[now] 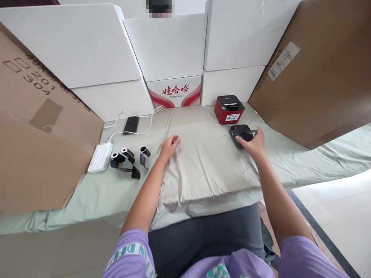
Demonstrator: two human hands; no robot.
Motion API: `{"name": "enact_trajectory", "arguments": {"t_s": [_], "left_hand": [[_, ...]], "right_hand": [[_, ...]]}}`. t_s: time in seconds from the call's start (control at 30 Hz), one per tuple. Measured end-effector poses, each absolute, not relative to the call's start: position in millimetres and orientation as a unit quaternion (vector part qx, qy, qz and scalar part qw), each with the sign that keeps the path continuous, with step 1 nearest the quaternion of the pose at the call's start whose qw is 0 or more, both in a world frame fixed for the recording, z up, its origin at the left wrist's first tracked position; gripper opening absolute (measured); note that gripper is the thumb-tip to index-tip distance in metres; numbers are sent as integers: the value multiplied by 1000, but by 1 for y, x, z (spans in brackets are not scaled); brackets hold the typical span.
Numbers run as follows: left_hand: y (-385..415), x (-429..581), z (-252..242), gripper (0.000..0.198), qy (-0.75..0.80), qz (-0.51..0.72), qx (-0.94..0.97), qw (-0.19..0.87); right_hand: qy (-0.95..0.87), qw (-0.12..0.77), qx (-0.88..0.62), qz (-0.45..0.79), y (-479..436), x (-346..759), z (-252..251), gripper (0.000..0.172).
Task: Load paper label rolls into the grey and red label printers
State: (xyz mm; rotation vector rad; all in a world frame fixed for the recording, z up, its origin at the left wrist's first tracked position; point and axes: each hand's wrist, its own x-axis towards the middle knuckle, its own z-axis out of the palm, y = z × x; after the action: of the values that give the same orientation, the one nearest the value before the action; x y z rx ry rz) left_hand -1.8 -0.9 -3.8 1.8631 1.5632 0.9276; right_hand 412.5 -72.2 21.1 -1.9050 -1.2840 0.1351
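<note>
My right hand (252, 143) rests on a small black device (240, 134) lying on the pale cloth (203, 166), its fingers curled around the device's near side. Just behind it stands a red and black label printer (228, 109). My left hand (169, 147) lies on the cloth near the middle, fingers loosely curled, holding nothing. To its left lie three small black rolls (127, 160) with loose dark tape ends.
A white power bank (100, 156) with a white cable (136, 123) and a black phone-like slab (131, 125) lie at the left. White boxes (162, 50) line the back. Brown cardboard sheets lean at the left (34, 127) and right (321, 73).
</note>
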Motion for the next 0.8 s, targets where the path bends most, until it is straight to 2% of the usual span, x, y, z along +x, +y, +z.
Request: {"name": "enact_trajectory", "arguments": {"t_s": [0.07, 0.17, 0.3, 0.4, 0.5, 0.63, 0.67, 0.73, 0.8], "left_hand": [[-1, -2, -5, 30, 579, 346, 688, 269], [1, -1, -6, 29, 579, 347, 686, 271], [2, -4, -8, 29, 579, 352, 685, 267], [-1, -1, -8, 28, 573, 371, 679, 272], [3, 23, -3, 27, 551, 403, 670, 293], [44, 100, 20, 30, 508, 423, 632, 404], [59, 124, 28, 34, 501, 422, 614, 441], [90, 171, 43, 44, 488, 435, 575, 492], [117, 214, 54, 55, 482, 438, 528, 544]], "right_hand": [[-492, 429, -757, 41, -64, 414, 44, 112], [-486, 428, -761, 36, -38, 411, 83, 109], [-490, 377, -781, 87, 14, 397, 115, 105], [-469, 366, -781, 189, 50, 395, 122, 83], [-415, 412, -770, 253, 78, 415, 124, 55], [-357, 449, -737, 357, 104, 448, 120, 14], [-354, 443, -726, 388, 108, 453, 117, 10], [-348, 441, -703, 437, 111, 457, 108, 14], [-360, 473, -664, 453, 109, 457, 97, 15]]}}
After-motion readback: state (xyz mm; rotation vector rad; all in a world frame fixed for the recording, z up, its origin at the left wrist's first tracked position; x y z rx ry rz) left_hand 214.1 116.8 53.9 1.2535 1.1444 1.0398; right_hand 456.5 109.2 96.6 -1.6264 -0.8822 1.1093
